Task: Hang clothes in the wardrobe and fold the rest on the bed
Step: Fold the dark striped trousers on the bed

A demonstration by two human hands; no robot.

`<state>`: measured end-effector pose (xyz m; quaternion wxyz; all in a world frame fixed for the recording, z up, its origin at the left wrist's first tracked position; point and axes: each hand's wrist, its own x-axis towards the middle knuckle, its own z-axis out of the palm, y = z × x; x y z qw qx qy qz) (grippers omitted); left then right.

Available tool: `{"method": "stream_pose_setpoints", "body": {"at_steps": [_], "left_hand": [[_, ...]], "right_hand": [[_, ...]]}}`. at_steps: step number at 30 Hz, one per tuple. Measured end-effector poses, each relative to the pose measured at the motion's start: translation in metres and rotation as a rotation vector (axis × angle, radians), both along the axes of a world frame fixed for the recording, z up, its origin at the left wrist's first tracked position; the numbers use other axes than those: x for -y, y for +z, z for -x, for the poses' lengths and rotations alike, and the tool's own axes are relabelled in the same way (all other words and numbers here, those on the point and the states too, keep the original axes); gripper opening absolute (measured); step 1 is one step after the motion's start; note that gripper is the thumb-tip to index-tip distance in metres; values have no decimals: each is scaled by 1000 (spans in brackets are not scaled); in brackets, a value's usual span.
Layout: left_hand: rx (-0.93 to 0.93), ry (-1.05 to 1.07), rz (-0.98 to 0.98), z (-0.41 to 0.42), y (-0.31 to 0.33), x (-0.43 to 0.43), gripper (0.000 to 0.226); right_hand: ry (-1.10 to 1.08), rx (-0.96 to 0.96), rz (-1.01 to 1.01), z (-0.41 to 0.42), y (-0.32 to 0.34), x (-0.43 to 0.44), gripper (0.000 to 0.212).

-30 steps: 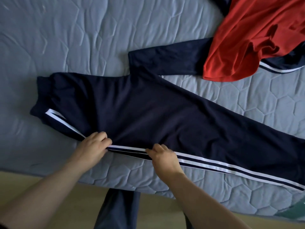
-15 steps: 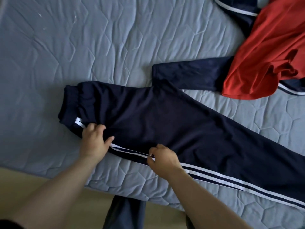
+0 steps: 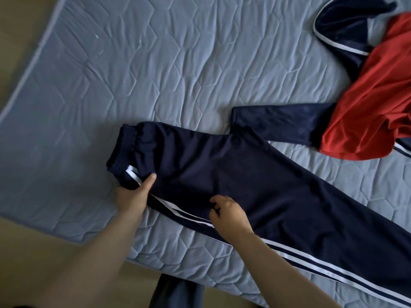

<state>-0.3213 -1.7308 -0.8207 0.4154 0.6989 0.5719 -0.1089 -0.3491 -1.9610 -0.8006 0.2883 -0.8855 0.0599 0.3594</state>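
Navy track trousers [image 3: 255,181] with white side stripes lie flat on the blue quilted mattress [image 3: 155,70], waistband to the left, legs running off to the lower right. My left hand [image 3: 133,194] grips the near striped edge just below the waistband, thumb on top of the fabric. My right hand [image 3: 226,212] pinches the same striped edge further along the leg. A red garment [image 3: 373,112] lies crumpled at the right, over a second navy garment with white trim [image 3: 347,30].
A navy sleeve or leg [image 3: 273,121] stretches out from under the red garment and touches the trousers. The mattress's near edge runs diagonally; beige floor [image 3: 44,252] lies below it. My own dark trouser leg [image 3: 175,292] shows at the bottom.
My left hand slid along the striped edge toward the waistband. My right hand stayed on the stripe. The view shifted left, so the clothes now sit further right and lower.
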Motion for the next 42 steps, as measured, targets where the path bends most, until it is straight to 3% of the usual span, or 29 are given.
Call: {"method": "stream_pose_setpoints", "body": {"at_steps": [2, 3, 9, 13, 22, 25, 28, 30, 32, 35, 38, 42], "left_hand": [[75, 138, 85, -7, 0, -2, 79], [101, 110, 71, -9, 1, -2, 77], [409, -261, -229, -5, 36, 25, 53], [567, -605, -293, -5, 67, 60, 38], [672, -1188, -100, 22, 110, 189, 59], [734, -1366, -30, 46, 105, 237, 71], [610, -1529, 38, 67, 82, 258, 61], [467, -1556, 99, 80, 62, 268, 55], [371, -1461, 115, 89, 49, 275, 46], [338, -1291, -4, 89, 38, 271, 32], [306, -1325, -28, 84, 33, 259, 33], [284, -1385, -28, 76, 31, 249, 37]], "right_hand": [[-35, -27, -2, 0, -1, 0, 38], [-51, -37, -2, 0, -2, 0, 38], [-145, -72, 3, 2, 8, 9, 39], [-219, -73, 3, 5, 21, 40, 40], [-444, -47, 24, 51, 54, 165, 30], [-655, -48, -36, 76, 57, 213, 21], [-1141, -241, -340, 81, 56, 238, 32], [-1281, -384, -474, 84, 50, 253, 38], [-1217, -430, -444, 91, 37, 261, 45], [-1091, -335, -307, 96, 19, 253, 59], [-1082, -195, -297, 84, 11, 237, 48], [-1081, -181, -290, 72, 1, 234, 36]]}}
